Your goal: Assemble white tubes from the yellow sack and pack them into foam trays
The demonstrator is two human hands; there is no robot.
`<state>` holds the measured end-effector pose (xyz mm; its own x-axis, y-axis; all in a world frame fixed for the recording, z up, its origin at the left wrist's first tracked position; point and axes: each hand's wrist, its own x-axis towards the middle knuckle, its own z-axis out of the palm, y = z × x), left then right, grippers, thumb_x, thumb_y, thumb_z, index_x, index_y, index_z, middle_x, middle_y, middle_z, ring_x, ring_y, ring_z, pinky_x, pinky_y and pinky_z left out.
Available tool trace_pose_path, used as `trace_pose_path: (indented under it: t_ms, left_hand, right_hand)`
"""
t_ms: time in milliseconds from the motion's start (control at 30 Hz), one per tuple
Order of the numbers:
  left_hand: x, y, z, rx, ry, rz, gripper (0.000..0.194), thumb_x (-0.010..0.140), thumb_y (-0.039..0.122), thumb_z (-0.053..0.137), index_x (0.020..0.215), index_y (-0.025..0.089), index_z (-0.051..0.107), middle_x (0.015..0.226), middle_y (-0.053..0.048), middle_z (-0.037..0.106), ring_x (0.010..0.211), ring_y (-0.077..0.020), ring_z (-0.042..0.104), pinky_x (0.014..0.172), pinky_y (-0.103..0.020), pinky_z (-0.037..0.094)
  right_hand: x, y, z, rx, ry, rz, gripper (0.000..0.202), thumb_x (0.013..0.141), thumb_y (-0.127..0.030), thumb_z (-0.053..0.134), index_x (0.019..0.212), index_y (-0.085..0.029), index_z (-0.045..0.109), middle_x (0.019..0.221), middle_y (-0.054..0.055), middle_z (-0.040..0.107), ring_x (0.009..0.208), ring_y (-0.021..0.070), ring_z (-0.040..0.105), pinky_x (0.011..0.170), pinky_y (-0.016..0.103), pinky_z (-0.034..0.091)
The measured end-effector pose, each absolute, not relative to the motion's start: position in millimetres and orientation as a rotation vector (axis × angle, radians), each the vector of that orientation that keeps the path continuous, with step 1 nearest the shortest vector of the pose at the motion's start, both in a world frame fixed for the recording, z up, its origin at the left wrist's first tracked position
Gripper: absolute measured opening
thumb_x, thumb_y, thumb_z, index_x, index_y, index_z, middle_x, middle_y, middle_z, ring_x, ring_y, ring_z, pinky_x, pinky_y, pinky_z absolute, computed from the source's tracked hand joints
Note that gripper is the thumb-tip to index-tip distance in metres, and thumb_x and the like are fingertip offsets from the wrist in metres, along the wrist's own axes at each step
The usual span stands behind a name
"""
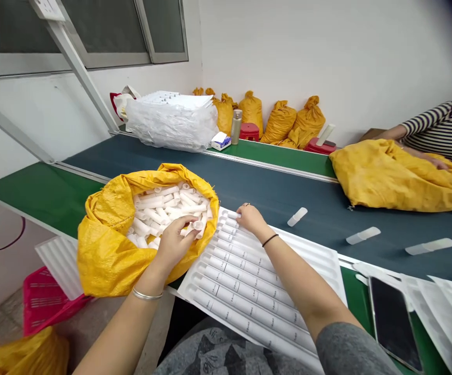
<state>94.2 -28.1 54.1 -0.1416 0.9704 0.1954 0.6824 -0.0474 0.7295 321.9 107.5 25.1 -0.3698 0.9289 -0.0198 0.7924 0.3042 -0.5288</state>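
Observation:
A yellow sack stands open at the left, full of short white tubes. My left hand is at the sack's right side, its fingers closed around a white tube. Right of the sack lies a white ribbed tray holding rows of printed white tubes. At the tray's far left corner, my right hand has its fingers closed on the end of a small white tube in a groove.
Several clear pieces lie on the dark belt. A phone and more trays are at the right. Across the belt, a person in striped sleeves touches a yellow sack. A plastic-wrapped stack stands behind.

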Motion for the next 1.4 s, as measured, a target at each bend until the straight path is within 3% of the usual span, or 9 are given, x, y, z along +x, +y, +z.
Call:
trace_pose_path:
  t_ms: [100, 233, 333, 433, 567, 700, 1000, 1267, 1400]
  left_hand:
    - [102, -36, 60, 1.393, 1.484, 1.446, 0.033, 0.076, 0.034, 0.068, 0.105, 0.02, 0.059, 0.104, -0.007, 0.066, 0.099, -0.0214, 0.063, 0.087, -0.033, 0.051]
    - [124, -40, 68, 0.859, 1.032, 1.635, 0.07, 0.068, 0.026, 0.078, 0.126, 0.034, 0.04, 0.096, 0.002, 0.064, 0.088, -0.014, 0.064, 0.077, -0.029, 0.054]
    - [139, -40, 71, 0.78, 0.993, 1.593, 0.052, 0.062, 0.027, 0.082, 0.106, 0.027, 0.055, 0.091, 0.003, 0.063, 0.081, -0.0112, 0.063, 0.075, -0.024, 0.053]
    - [143, -42, 73, 1.009, 1.211, 1.498, 0.036, 0.06, 0.033, 0.083, 0.086, 0.018, 0.063, 0.083, 0.0, 0.065, 0.075, -0.0132, 0.061, 0.069, -0.023, 0.051]
    - [137, -48, 85, 1.488, 1.447, 1.184, 0.03, 0.07, 0.041, 0.074, 0.09, 0.018, 0.07, 0.083, -0.004, 0.069, 0.076, -0.0191, 0.063, 0.069, -0.029, 0.051]
    - [138, -57, 98, 1.784, 1.308, 0.938, 0.03, 0.084, 0.041, 0.061, 0.105, 0.021, 0.068, 0.101, -0.006, 0.07, 0.093, -0.0223, 0.064, 0.084, -0.032, 0.05]
    - [148, -67, 100, 2.288, 1.269, 1.112, 0.03, 0.088, 0.03, 0.058, 0.115, 0.018, 0.062, 0.097, -0.007, 0.069, 0.089, -0.0183, 0.064, 0.082, -0.029, 0.05]
    - [165, -75, 89, 2.215, 1.237, 0.963, 0.048, 0.091, 0.036, 0.052, 0.136, 0.018, 0.045, 0.111, -0.011, 0.066, 0.1, -0.021, 0.062, 0.088, -0.033, 0.05]
    - [151, -61, 75, 2.206, 1.352, 0.612, 0.066, 0.088, 0.04, 0.054, 0.145, 0.017, 0.029, 0.122, -0.011, 0.061, 0.108, -0.022, 0.058, 0.095, -0.034, 0.047]
  right_hand:
    - [331, 79, 38, -1.439, -2.181, 0.718, 0.023, 0.078, -0.016, 0.059, 0.1, -0.013, 0.061, 0.093, 0.009, 0.065, 0.085, 0.0194, 0.06, 0.079, 0.032, 0.047]
    - [337, 25, 52, -1.124, -2.066, 1.028, 0.027, 0.089, -0.028, 0.049, 0.113, -0.018, 0.057, 0.094, 0.005, 0.065, 0.07, 0.0124, 0.06, 0.065, 0.026, 0.051]
    - [344, 0, 60, -0.793, -1.776, 1.297, 0.031, 0.093, -0.036, 0.048, 0.117, -0.021, 0.057, 0.098, 0.006, 0.064, 0.07, 0.0128, 0.06, 0.064, 0.029, 0.053]
    - [360, -6, 75, -0.736, -1.817, 1.066, 0.028, 0.093, -0.031, 0.05, 0.119, -0.025, 0.059, 0.103, 0.007, 0.063, 0.087, 0.0175, 0.061, 0.076, 0.033, 0.053]
    - [381, -6, 100, -0.678, -2.164, 0.67, 0.033, 0.093, -0.018, 0.047, 0.124, -0.024, 0.057, 0.111, 0.01, 0.059, 0.103, 0.0208, 0.057, 0.088, 0.039, 0.049]
    - [385, -10, 110, -0.641, -2.302, 0.633, 0.033, 0.093, -0.018, 0.048, 0.125, -0.022, 0.054, 0.11, 0.011, 0.061, 0.103, 0.0208, 0.058, 0.088, 0.038, 0.05]
    - [379, -17, 99, -0.737, -2.154, 0.791, 0.025, 0.092, -0.025, 0.053, 0.117, -0.022, 0.057, 0.102, 0.007, 0.067, 0.086, 0.0163, 0.063, 0.076, 0.029, 0.05]
    - [383, -32, 97, -0.691, -2.269, 0.756, 0.028, 0.093, -0.023, 0.05, 0.121, -0.021, 0.055, 0.106, 0.009, 0.066, 0.095, 0.0179, 0.062, 0.083, 0.031, 0.05]
    - [375, -9, 76, -1.087, -2.593, 0.533, 0.02, 0.081, -0.026, 0.066, 0.098, -0.018, 0.065, 0.101, 0.01, 0.066, 0.095, 0.0234, 0.06, 0.083, 0.032, 0.047]
